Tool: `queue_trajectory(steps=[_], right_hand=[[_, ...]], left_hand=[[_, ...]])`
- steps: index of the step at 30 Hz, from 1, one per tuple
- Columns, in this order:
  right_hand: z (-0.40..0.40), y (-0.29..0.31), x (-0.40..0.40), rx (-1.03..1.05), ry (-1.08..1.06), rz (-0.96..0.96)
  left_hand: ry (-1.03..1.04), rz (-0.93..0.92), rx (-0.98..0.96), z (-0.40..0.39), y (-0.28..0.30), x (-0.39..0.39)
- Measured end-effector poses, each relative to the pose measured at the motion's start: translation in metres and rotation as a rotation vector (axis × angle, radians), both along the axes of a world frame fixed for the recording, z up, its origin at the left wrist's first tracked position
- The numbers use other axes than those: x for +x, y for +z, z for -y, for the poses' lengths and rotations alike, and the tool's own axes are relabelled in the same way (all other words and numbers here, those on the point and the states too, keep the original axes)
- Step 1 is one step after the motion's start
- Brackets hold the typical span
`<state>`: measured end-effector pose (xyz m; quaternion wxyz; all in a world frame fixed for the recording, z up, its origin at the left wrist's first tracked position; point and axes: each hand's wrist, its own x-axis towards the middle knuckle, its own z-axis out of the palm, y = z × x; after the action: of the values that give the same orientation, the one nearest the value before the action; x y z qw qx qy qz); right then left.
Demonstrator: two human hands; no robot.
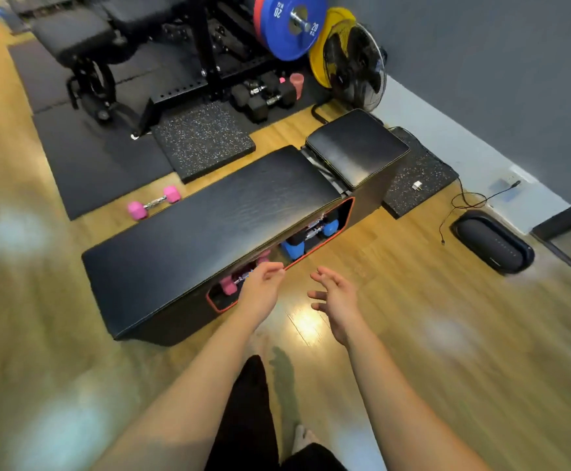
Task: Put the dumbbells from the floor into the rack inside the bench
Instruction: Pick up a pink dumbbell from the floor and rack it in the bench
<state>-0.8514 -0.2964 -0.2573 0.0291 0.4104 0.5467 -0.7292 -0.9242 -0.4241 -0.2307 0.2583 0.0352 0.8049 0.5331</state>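
Both hands empty: left hand (260, 285) loosely curled at rack (343, 212) opening, right hand (336, 299) spread beside it. Pink dumbbell (228, 283) and blue dumbbells (294, 248) racked inside bench (209, 212). Step judged between loads; next, fetch pink one (154, 202) on floor behind bench.

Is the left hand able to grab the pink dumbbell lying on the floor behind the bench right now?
Probably not from here. The pink dumbbell lies on the far side of the bench, whose wide top sits between it and the left hand. The hand is empty, down by the rack opening.
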Motion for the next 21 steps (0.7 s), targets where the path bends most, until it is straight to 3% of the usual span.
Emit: queue_trajectory(steps=[1, 3, 9, 14, 21], right_hand=[[0.006, 0.012, 0.017, 0.025, 0.026, 0.000], [0.020, 0.039, 0.046, 0.072, 0.080, -0.041], [0.064, 0.086, 0.072, 0.273, 0.268, -0.122], [0.114, 0.094, 0.075, 0.408, 0.475, -0.216], [0.200, 0.102, 0.069, 0.494, 0.564, -0.279]], left_hand=[[0.111, 0.066, -0.032, 0.025, -0.002, 0.028], [0.095, 0.033, -0.091, 0.053, 0.006, 0.067], [0.185, -0.004, -0.031, 0.109, 0.034, 0.102], [0.291, -0.103, -0.039, 0.164, 0.058, 0.121], [0.411, -0.171, -0.030, 0.266, 0.072, 0.124]])
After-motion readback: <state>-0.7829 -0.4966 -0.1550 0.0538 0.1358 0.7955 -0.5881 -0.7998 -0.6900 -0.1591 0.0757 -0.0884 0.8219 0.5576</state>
